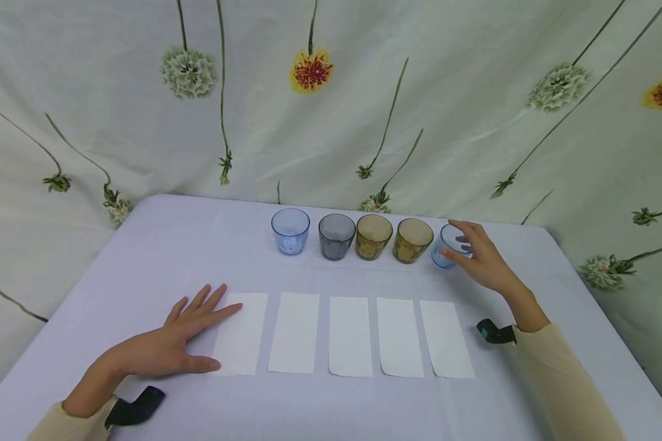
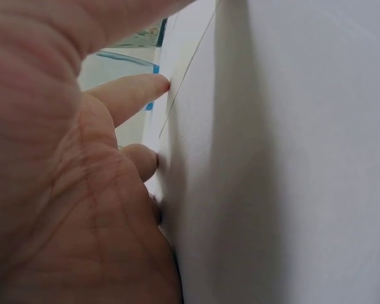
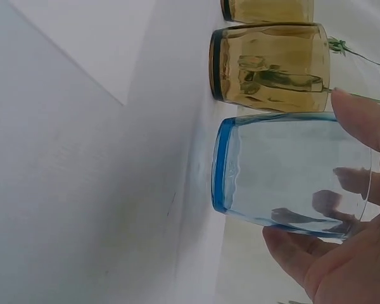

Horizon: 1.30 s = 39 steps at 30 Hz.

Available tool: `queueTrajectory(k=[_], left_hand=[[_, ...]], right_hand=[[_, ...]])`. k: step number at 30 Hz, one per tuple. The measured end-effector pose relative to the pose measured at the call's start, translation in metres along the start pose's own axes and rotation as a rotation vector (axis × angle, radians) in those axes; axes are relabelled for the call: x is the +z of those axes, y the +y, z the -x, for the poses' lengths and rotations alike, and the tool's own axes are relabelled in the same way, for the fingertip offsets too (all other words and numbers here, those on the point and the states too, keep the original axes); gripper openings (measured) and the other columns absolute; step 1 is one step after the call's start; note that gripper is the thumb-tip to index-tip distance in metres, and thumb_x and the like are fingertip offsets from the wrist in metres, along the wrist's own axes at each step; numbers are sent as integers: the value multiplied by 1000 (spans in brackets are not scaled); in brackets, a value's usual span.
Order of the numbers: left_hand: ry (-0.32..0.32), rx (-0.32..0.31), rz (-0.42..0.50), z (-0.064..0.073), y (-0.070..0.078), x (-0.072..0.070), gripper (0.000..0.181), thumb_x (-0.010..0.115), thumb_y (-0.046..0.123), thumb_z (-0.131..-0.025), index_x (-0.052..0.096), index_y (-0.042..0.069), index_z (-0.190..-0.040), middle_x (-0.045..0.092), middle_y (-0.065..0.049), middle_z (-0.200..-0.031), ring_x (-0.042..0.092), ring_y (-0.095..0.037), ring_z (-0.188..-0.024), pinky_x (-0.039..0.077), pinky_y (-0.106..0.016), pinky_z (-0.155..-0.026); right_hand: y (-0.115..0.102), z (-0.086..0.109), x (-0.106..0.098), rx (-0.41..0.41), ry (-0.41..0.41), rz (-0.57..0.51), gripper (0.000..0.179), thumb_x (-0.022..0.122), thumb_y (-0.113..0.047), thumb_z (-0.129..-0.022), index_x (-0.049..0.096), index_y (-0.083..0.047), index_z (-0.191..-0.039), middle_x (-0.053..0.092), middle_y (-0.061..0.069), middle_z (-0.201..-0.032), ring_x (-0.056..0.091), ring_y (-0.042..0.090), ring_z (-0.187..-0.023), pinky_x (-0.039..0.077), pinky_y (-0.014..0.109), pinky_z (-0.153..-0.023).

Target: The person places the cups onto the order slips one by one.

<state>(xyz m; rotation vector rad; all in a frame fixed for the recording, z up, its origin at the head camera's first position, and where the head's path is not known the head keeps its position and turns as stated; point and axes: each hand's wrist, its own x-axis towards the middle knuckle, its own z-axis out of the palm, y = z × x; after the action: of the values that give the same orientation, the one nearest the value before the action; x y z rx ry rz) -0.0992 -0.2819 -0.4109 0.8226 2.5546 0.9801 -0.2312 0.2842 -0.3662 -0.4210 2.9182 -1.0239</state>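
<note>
At the right end of a row of glasses, my right hand [image 1: 482, 260] grips a light blue glass [image 3: 285, 174] near its rim. Fingers show through its clear wall in the right wrist view. Whether its base touches the table, I cannot tell. Next to it is an amber glass [image 1: 413, 240], then another amber glass [image 1: 373, 237], a grey glass [image 1: 336, 237] and a second blue glass [image 1: 290, 231]. My left hand [image 1: 168, 343] rests on the table with fingers spread, its index fingertip and thumb at the leftmost white paper [image 1: 246, 337].
Several white paper rectangles lie in a row before the glasses, from the second paper [image 1: 294, 334] to the rightmost paper [image 1: 447, 340]. A white cloth covers the table [image 1: 309, 410]. Behind it hangs a flower-printed curtain [image 1: 447, 92]. Each wrist wears a black device [image 1: 138, 407].
</note>
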Motion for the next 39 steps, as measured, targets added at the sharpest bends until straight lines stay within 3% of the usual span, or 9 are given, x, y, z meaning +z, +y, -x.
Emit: queueTrajectory(k=[7,19,39], left_hand=[[-11,-29,20,0,1,0,85,74,42,-86,31,28,-158,0,-24,-167,-17,-45,-152,-29,-14,-106],[-8,-13,4,-1,-1,-1,86,75,42,-86,31,28,-158,1,-24,-167,-17,-43,-152,-28,-13,-106],[-7,-26,13,-3,2,-1,86,75,43,-85,32,27,-158,2,-25,-167,-17,-45,-152,-30,-16,-107]], right_hand=[[-10,7,-4,-7,11,18,74,64,-38,-98,28,-10,-158,26,26,-154,44,50,-133,46,66,-97],[-20,22,-7,11,2,30,71,67,-38,-97,35,-16,-156,31,23,-149,46,48,-131,48,64,-94],[-28,52,-1,-87,-28,17,66,82,-34,-85,53,-21,-143,42,16,-132,56,40,-118,55,57,-88]])
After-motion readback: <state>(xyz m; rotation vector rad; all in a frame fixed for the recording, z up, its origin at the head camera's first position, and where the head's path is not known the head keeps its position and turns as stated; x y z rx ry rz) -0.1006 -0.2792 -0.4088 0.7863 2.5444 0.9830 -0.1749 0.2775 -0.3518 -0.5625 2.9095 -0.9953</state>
